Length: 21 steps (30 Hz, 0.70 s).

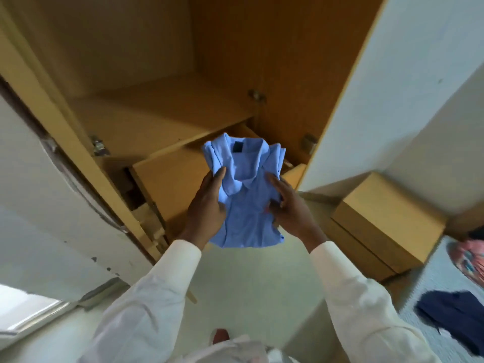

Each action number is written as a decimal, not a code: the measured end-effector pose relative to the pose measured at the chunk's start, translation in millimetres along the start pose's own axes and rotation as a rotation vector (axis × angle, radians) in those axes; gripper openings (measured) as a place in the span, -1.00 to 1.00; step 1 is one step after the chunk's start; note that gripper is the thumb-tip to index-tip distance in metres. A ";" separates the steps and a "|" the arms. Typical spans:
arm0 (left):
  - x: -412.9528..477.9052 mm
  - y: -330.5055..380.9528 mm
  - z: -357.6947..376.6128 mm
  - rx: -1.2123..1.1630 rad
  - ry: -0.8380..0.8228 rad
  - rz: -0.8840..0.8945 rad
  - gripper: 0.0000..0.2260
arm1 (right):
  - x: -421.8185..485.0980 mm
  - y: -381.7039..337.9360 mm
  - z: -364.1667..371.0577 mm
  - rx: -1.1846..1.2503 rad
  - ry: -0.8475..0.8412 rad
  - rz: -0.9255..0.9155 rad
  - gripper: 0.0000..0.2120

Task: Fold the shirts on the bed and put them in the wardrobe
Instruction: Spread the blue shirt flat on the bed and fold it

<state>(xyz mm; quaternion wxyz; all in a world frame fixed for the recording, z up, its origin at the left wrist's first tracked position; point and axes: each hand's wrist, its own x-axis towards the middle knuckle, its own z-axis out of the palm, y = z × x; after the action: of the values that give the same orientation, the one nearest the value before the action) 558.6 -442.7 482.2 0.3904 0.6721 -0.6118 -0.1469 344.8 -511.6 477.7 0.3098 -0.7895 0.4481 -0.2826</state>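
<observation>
- A folded light blue shirt (246, 203) is held in mid-air at the centre of the frame, collar pointing away from the person, just in front of the open wardrobe (288, 61).
- The left hand (207, 203) grips the shirt's left edge, with the thumb lying on top of the cloth near the collar.
- The right hand (290, 208) grips the right edge, its fingers curled into the fabric.
- Both arms wear white sleeves (157, 297) that rise from the bottom of the frame.
- Inside the wardrobe a bare wooden shelf (157, 113) sits above and behind the shirt.
- The wardrobe's white door (392, 100) stands open at the upper right.
- A brown box (379, 221) sits right of centre, below that door.
- A navy shirt (450, 315) lies on the bed (432, 279) at the lower right.
- A pink patterned cloth (471, 258), possibly another garment, shows blurred at the right edge.
</observation>
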 end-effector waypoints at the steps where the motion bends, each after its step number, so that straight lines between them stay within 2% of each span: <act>1: 12.0 -3.6 -0.3 0.017 0.058 -0.005 -0.30 | 19.4 -3.0 3.7 -0.004 0.008 -0.036 -0.32; 5: 50.0 -25.6 -0.9 0.076 0.210 -0.073 -0.29 | 93.7 -3.0 22.9 -0.053 -0.028 -0.153 -0.32; 10: 69.9 -64.9 7.9 0.128 0.300 -0.183 -0.22 | 157.2 15.6 57.4 -0.114 -0.155 -0.290 -0.32; 16: 68.9 -124.0 28.0 0.140 0.225 -0.413 -0.22 | 194.9 50.4 96.6 -0.047 -0.359 -0.272 -0.38; 21: 72.8 -154.4 29.6 0.073 0.262 -0.527 -0.20 | 228.2 71.0 116.2 0.061 -0.513 -0.179 -0.33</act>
<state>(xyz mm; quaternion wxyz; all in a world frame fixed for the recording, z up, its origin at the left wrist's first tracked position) 663.0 -529.4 374.5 0.3897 0.8347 -0.3655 -0.1332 491.2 -714.4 388.2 0.4105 -0.8621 0.2747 -0.1129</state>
